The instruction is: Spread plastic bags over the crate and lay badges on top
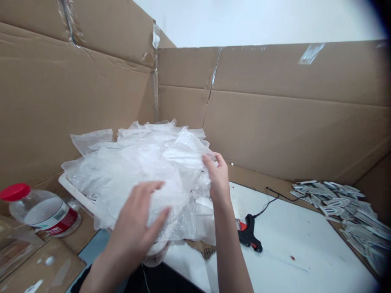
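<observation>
A heaped pile of clear plastic bags [131,162] fills a white tray [77,194] left of centre. At the pile's right side my right hand [217,171] pinches the edge of a plastic bag [186,150] between thumb and fingers. My left hand [137,219] is over the near side of the pile, slightly blurred, with thumb and fingers apart and nothing visible in it. Whether its fingertips touch the bags I cannot tell.
A red-capped plastic bottle [45,211] stands at the left by a cardboard box [45,264]. On the white table [284,244] lies a black glue gun [249,234] with a cord. Many flat white pieces [345,207] lie heaped at the right. Tall cardboard walls [275,101] enclose the table.
</observation>
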Available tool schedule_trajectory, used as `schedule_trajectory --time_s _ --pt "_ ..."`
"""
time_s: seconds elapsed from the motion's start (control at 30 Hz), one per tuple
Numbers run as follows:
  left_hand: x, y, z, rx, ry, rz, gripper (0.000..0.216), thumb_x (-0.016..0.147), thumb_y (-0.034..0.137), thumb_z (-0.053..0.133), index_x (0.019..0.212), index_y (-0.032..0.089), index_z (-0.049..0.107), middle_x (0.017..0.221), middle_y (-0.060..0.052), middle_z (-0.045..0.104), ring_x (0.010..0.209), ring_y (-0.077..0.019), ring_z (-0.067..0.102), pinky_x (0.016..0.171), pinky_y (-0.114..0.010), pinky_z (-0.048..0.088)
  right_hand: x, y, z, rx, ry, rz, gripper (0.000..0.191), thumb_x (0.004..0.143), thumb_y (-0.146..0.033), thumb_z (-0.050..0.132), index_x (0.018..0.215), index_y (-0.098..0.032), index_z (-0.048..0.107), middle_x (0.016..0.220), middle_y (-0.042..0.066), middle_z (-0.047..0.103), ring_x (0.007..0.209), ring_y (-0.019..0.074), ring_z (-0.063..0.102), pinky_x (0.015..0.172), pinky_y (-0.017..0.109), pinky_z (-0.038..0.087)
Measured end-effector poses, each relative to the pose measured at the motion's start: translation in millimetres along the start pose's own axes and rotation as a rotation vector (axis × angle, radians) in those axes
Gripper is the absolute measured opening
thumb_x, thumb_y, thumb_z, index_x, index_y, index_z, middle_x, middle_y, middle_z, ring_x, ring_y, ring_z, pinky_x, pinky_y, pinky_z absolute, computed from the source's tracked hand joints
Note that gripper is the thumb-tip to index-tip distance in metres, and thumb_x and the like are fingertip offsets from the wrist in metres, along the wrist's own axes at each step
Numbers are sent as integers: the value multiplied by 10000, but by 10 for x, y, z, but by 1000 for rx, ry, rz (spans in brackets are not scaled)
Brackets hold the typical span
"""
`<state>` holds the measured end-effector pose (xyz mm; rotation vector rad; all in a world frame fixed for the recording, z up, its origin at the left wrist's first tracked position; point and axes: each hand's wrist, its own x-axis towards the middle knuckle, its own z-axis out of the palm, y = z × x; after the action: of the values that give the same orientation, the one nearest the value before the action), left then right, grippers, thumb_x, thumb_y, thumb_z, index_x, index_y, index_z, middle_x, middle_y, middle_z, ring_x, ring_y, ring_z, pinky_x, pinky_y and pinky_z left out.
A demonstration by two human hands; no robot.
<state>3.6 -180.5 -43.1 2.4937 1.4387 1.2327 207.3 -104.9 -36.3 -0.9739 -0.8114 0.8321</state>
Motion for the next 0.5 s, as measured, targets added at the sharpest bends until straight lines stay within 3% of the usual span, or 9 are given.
schedule_trajectory --time_s 0.07,0.13,0.27,0.4,0.5 --pt "-134 -39 122 150 -227 252 458 926 468 451 1322 241 480 1348 -102 504 1243 -298 456 980 -450 426 109 69 24 -105 -35 16 417 625 -418 712 941 -231 514 690 -38 568 586 144 516 555 241 417" --pt "-186 -115 233 296 -361 349 495 934 484 421 1362 242 474 1453 -116 413 1347 -346 341 1037 -529 362 177 160 64 -319 -132 19 379 679 -402 640 992 -232 510 693 -35 563 587 151 516 561 248 418" --pt "-109 -289 286 430 -516 244 492 956 473 372 1385 250 461 1485 -119 362 1380 -347 291 1065 -557 326 210 335 151 -691 -321 -1 299 731 -323 566 1009 -215 543 656 -34 549 639 178 536 628 273 422" --pt "-18 -400 232 466 -606 124 479 950 453 402 1381 255 467 1435 -131 439 1322 -335 399 1065 -553 330 177 382 195 -826 -386 -41 308 658 -256 661 957 -219 598 654 -25 541 743 229 562 728 321 402" --pt "-22 -455 212 444 -610 131 487 942 455 422 1376 241 474 1378 -141 506 1274 -309 470 1068 -540 334 144 332 176 -944 -390 -89 391 674 -275 680 1053 -223 600 760 17 586 837 260 574 777 346 390"
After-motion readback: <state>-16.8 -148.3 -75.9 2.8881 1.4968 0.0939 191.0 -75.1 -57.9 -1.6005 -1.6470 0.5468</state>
